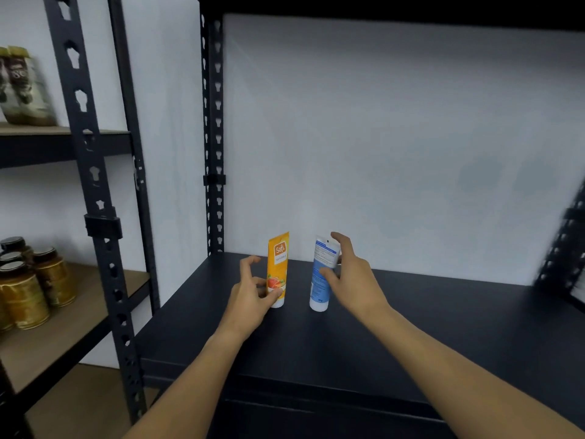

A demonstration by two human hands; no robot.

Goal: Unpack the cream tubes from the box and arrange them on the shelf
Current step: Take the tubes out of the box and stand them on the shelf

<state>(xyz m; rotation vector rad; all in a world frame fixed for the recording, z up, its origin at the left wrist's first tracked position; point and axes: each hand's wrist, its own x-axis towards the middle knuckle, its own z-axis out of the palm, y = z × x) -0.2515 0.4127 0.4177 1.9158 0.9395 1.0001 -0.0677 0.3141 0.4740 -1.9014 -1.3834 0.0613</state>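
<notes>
Tubes upright on dark shelf (411,312), toward its back edge, left of middle: orange tube (278,267) beside blue tube (323,274), apart. Left hand (253,291) pinching orange low down; right hand (348,274) gripping blue.

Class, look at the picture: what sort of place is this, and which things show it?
Probably a storeroom or shop stockroom: bare slotted metal shelving, jars stocked on the neighbouring rack, and two cream tubes standing on a dark shelf.
</notes>
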